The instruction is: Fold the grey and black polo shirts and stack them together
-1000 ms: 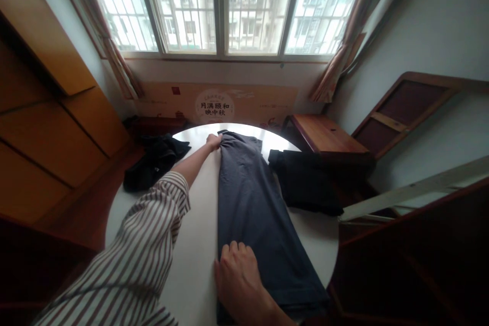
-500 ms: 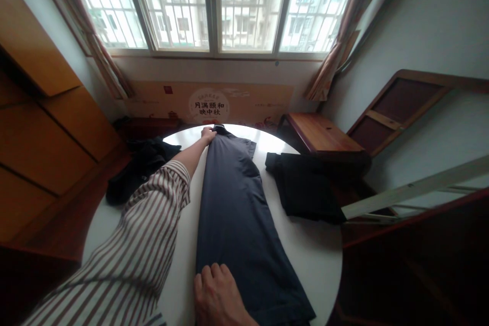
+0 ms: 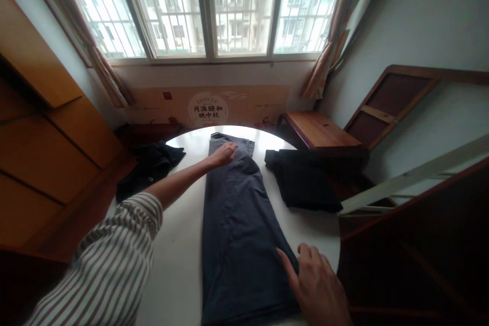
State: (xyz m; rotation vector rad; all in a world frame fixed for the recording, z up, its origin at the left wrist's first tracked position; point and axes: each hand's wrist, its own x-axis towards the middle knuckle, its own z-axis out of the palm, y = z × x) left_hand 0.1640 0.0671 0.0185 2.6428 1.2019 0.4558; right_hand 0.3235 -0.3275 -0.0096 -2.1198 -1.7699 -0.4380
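Note:
A dark grey short-sleeved shirt [image 3: 237, 224], folded lengthwise, lies on the round white table [image 3: 171, 244]. Its collar points to the window, a sleeve sticks out at the far right, and the hem is near me. Over the far part of the shirt, close to the sleeve, is my left hand [image 3: 223, 154]; its fingers are curled together and no cloth shows lifted in them. My right hand [image 3: 319, 285] is at the shirt's near right edge, thumb spread from the fingers, with the thumb over the cloth.
A folded black garment [image 3: 303, 181] lies at the table's right edge. Another black garment [image 3: 148, 168] is bunched at the left edge. Beyond the table stand a wooden stool-like piece [image 3: 321, 130] and a pale ladder-like frame [image 3: 412, 178] on the right.
My left hand has left the collar and moved right and nearer over the shirt. My right hand has gone from the near left edge to the near right edge and its thumb has spread.

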